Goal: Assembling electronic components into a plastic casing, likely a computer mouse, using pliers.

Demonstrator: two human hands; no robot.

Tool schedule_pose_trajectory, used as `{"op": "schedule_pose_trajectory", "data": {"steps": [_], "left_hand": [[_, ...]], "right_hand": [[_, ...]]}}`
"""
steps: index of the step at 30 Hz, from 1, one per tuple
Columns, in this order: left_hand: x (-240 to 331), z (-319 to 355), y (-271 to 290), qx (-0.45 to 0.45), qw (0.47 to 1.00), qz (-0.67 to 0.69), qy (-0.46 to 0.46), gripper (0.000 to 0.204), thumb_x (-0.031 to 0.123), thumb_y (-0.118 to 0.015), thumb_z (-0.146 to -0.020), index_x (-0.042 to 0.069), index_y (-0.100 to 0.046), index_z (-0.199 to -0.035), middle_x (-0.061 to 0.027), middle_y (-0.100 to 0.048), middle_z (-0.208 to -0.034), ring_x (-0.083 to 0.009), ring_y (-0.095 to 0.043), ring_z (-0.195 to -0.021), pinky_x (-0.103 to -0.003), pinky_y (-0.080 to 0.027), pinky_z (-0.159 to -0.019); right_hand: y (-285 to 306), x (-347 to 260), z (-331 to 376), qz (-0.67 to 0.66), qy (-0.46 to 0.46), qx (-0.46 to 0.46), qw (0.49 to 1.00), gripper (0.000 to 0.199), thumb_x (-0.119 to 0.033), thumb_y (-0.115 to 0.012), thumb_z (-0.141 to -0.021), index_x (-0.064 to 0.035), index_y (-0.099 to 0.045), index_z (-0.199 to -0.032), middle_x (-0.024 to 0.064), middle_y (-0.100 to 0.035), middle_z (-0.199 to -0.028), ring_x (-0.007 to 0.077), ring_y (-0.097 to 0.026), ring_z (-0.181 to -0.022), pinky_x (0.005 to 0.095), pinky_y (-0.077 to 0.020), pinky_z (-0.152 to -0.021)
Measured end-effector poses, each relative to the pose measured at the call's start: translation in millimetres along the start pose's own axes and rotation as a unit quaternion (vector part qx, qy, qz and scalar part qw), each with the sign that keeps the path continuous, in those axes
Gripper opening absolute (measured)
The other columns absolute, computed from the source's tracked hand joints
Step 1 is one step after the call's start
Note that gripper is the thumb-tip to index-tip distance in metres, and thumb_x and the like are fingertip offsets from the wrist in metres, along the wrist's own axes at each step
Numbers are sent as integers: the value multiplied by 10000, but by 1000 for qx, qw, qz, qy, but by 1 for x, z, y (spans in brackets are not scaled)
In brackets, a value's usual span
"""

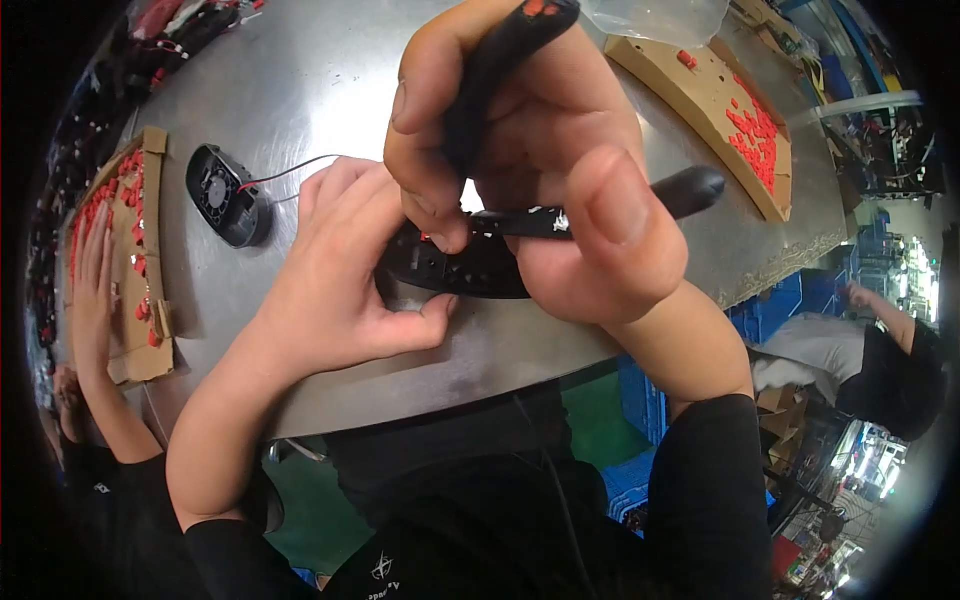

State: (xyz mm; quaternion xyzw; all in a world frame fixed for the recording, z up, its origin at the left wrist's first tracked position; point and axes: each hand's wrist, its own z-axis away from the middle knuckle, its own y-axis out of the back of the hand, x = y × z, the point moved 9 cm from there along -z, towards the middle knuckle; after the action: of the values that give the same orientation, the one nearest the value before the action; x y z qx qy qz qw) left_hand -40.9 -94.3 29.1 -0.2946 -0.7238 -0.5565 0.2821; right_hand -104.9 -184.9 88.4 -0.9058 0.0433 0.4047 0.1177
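My left hand [340, 265] lies over the left end of a black plastic housing [490, 282] on the metal table, its thumb and fingers gripping the part. A small red piece shows on the housing, near my right fingertips. Close to the camera, my right hand [600, 150] is wrapped around a tool with two black handles [690, 190], which looks like pliers. One handle points up, the other to the right. Fingers hide most of the tool's jaws. Left of my left hand sits a similar black housing with a round fan [218, 192], a red and a black wire running from it.
A cardboard tray of red parts [755, 135] stands at the right; another cardboard tray [155, 250] is at the left, with another person's hand [92, 270] over it. Dark cables [160, 45] lie at the far left. A clear plastic bag [660, 15] is at the back.
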Motion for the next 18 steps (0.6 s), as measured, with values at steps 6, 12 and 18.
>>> {"op": "schedule_pose_trajectory", "data": {"steps": [6, 12, 18], "left_hand": [[-3, 2, -3, -12, 999, 45, 18, 456, 214, -803, -645, 149, -650, -1069, -46, -608, -1137, -316, -516, -1139, -444, -327, -1088], [-12, 3, -9, -32, 990, 120, 65, 449, 226, -790, -651, 140, -654, -1070, -62, -602, -1174, -336, -498, -1160, -456, -323, -1094], [-6, 1, -7, -66, 995, 56, 41, 433, 237, -783, -647, 139, -673, -1054, -58, -608, -1194, -336, -485, -1149, -452, -327, -1090]], "right_hand": [[-4, -12, 1, 15, -17, -29, 999, 426, -314, -659, -841, 9, -582, -1109, 48, -580, -898, 94, -519, -758, 238, -424, -682], [-18, -11, -1, 19, 12, -37, 999, 412, -308, -666, -840, 8, -588, -1094, 26, -571, -830, 74, -498, -692, 224, -401, -629], [-15, -3, 5, -28, -16, 59, 998, 399, -324, -671, -880, -2, -579, -1096, 23, -556, -808, 80, -486, -673, 238, -413, -624]]}}
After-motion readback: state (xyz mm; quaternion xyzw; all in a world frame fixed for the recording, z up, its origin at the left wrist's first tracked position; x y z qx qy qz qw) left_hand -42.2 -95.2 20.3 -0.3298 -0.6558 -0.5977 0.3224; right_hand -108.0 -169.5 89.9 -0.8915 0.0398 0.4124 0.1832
